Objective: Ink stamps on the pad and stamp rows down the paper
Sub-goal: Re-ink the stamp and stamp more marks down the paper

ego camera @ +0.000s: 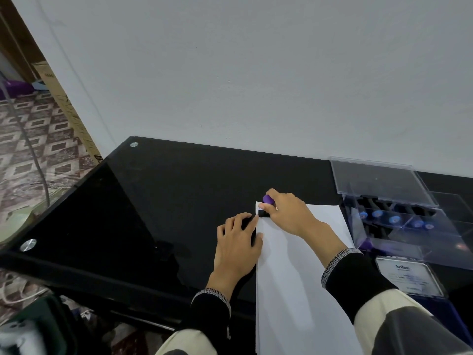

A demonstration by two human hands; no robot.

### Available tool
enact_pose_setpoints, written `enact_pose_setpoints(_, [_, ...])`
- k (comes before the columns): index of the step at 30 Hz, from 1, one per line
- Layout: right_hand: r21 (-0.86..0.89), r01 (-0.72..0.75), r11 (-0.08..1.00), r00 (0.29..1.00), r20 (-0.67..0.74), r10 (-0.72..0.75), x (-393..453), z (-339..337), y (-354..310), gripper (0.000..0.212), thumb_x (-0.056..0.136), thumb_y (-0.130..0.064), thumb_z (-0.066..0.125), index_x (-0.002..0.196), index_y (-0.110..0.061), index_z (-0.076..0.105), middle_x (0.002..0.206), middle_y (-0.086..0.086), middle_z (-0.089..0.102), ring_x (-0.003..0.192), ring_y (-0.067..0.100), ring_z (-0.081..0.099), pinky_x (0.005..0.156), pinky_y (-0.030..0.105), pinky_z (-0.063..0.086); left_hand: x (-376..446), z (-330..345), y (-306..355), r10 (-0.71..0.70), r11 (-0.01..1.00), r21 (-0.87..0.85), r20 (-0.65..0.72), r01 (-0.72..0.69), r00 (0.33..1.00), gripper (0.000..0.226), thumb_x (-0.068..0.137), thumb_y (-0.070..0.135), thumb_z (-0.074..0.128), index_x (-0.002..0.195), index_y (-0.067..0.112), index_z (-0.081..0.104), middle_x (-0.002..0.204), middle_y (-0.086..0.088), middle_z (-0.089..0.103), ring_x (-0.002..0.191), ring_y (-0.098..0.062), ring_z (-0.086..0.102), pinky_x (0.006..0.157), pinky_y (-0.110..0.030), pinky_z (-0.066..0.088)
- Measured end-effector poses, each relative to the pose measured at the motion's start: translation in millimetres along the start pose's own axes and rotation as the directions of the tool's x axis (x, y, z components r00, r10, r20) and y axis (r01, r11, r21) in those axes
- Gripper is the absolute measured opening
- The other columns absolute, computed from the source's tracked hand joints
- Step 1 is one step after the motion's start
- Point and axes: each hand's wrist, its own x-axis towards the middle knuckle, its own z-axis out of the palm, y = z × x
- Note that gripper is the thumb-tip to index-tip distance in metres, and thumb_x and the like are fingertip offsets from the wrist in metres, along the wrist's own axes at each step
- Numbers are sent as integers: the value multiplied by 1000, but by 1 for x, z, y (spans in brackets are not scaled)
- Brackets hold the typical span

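A white paper is laid lengthwise on the black glass tabletop, its near end reaching past the tabletop's near edge. At the paper's far left corner a stamp with a purple handle and a black base is held upright by the right hand, whose fingers are curled round the handle; the black base is set against the paper just inside its left edge. No printed marks can be made out on the sheet from this view.

The left hand is laid flat just left of the stamp, palm down, with its fingers straight and spread; the fingertips and thumb are rested on the paper's left edge while the rest of the hand lies on the tabletop. Nothing is gripped by it.

To the right of the paper a clear plastic case is stood open, its lid tilted up toward the wall. More stamps with blue ends are seen lying inside it. Nearer, just right of the right sleeve, an ink pad in a box with a white printed label is placed on the tabletop; it is well apart from the stamp.

Patterned floor is seen to the left, beyond the tabletop's left edge.
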Motion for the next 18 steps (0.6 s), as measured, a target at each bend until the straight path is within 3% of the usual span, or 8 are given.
enact_pose_setpoints(4, [65, -17, 998, 1000, 2, 17, -2, 2, -3, 29, 95, -36, 52, 116, -17, 48, 89, -4, 54, 67, 11, 52, 59, 18, 42, -1, 0, 0, 0, 1000, -11, -14, 0, 1000, 49, 94, 47, 35, 140, 32, 41, 140, 9, 39, 128, -13, 33, 103, -35, 26])
enact_pose_setpoints(8, [120, -23, 993, 1000, -11, 25, -5, 5, -3, 28, 95, -33, 54, 116, -17, 49, 91, -2, 57, 69, 11, 54, 57, 13, 39, -1, -1, 1, -18, 998, -59, -25, 16, 1000, 49, 93, 48, 38, 138, 30, 44, 140, 11, 41, 129, -9, 33, 106, -33, 23])
enact_pose_setpoints(14, [178, -26, 984, 1000, 16, 23, 2, 0, -3, 26, 95, -33, 53, 113, -15, 50, 86, 0, 56, 65, 9, 54, 53, 12, 34, 0, -4, 1, -94, 982, -170, -21, 89, 995, 51, 92, 48, 45, 138, 27, 47, 149, 12, 34, 144, -8, 11, 117, -38, -5])
enact_pose_setpoints(18, [188, -32, 982, 999, 5, 32, 0, 1, -3, 25, 95, -33, 53, 113, -15, 50, 82, -4, 54, 64, 9, 54, 53, 12, 34, 0, -6, 0, -112, 968, -228, -20, 104, 994, 49, 92, 45, 47, 137, 26, 48, 151, 12, 32, 145, -6, 7, 116, -35, -8])
